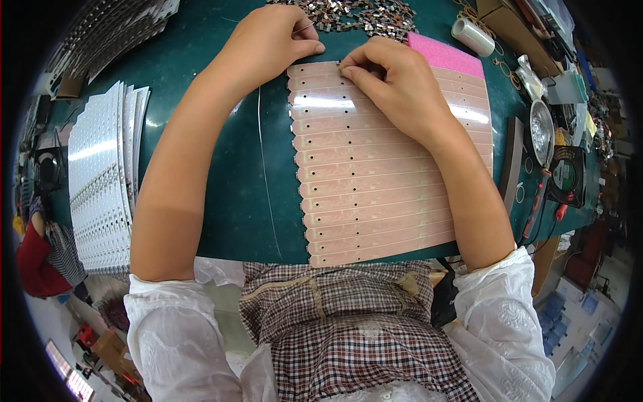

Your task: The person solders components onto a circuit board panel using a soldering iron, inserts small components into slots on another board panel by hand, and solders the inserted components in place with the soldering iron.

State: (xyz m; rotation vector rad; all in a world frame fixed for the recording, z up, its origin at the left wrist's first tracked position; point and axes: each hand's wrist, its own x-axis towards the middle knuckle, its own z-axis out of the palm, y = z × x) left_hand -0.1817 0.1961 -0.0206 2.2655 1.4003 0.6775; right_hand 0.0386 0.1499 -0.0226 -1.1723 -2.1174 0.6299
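A pinkish, striped flat panel (328, 171) with rows of small black holes and a scalloped left edge lies before me on the green table. At its far edge my right hand (395, 77) is closed in a pinch, with a small dark piece (339, 63) showing at the fingertips. Beyond the panel's far left corner my left hand (271, 40) is closed, fingers curled and thumb towards the panel; a thin wire seems to pass through it. More of a thin silvery wire (265, 164) trails down the table under my left forearm.
Loose small metal pieces (365, 17) lie heaped at the back. Pink foam (445, 53) borders the panel's far right. A clear roll (473, 37), a round strainer-like dish (541, 130), a red-handled tool (536, 204) and a fan (569, 175) stand right; white panels (100, 174) stack left.
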